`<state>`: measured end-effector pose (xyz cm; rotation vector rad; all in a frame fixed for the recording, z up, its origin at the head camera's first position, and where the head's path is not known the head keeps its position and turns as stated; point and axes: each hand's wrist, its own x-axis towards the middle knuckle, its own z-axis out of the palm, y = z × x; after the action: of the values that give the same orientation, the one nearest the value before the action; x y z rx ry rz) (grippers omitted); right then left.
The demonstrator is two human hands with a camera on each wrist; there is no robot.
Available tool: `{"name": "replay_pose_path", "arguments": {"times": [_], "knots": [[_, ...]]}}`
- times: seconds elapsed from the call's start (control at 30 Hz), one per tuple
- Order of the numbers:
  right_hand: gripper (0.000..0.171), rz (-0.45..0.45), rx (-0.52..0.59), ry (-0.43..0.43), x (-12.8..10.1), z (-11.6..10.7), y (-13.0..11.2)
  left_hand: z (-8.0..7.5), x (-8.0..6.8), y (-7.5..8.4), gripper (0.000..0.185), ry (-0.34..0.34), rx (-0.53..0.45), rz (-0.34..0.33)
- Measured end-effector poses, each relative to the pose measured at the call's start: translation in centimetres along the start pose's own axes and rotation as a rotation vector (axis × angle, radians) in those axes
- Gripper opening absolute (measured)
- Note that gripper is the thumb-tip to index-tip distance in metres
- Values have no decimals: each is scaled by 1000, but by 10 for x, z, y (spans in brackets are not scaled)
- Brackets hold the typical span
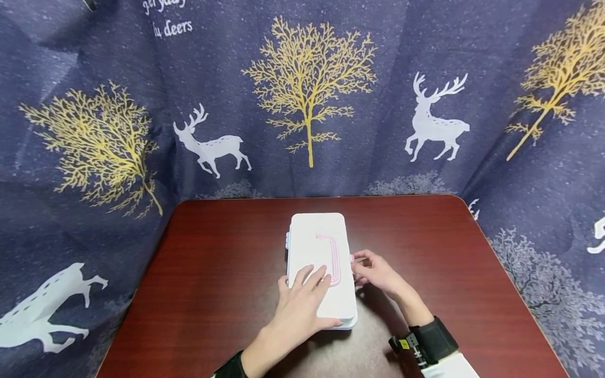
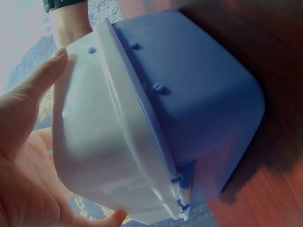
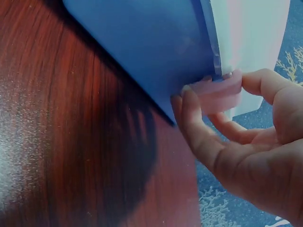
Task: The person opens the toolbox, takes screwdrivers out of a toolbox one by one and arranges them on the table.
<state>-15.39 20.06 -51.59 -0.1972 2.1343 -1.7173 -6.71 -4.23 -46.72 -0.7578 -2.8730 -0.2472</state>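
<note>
A storage box with a white lid point(image 1: 312, 231) and a blue body point(image 2: 199, 90) stands on the table, long side running away from me. A pink handle point(image 1: 336, 262) lies folded flat on the lid. My left hand point(image 1: 300, 304) rests on the lid's near part with fingers spread, its thumb at the front edge. At the box's right side, my right hand point(image 1: 375, 273) holds a pink latch point(image 3: 220, 97) between thumb and fingers. That latch spans the seam between lid and body, and the lid lies down on the body.
The box stands on a reddish-brown wooden table point(image 1: 227, 262). On its left side is a pale blue clasp point(image 1: 288, 240). A dark blue curtain point(image 1: 364, 173) with trees and deer hangs behind the table and at both sides.
</note>
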Motion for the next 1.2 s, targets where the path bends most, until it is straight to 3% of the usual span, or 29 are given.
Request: {"name": "replay_pose_path", "arguments": {"times": [0.2,0.27,0.43,0.53,0.73,0.97,1.2], "knots": [[45,13,55,-13,-4,-5,5,0,-1,-2,89,-16,-24,-20],[42,20,3,30,-5,-5,8,0,-3,-5,90,-15,-28,-26],[25,45,-470,269,-12,-3,11,0,-7,-12,90,19,-68,-12],[17,18,-629,356,-17,3,8,1,-12,-17,91,64,-117,-3],[15,-69,-550,371,-19,16,-9,3,-23,-28,91,159,-250,-12],[19,-21,-553,296,-17,26,-13,11,-37,-35,88,293,-446,-26],[21,-14,-540,267,-15,28,-9,20,-44,-41,84,414,-416,37]]}}
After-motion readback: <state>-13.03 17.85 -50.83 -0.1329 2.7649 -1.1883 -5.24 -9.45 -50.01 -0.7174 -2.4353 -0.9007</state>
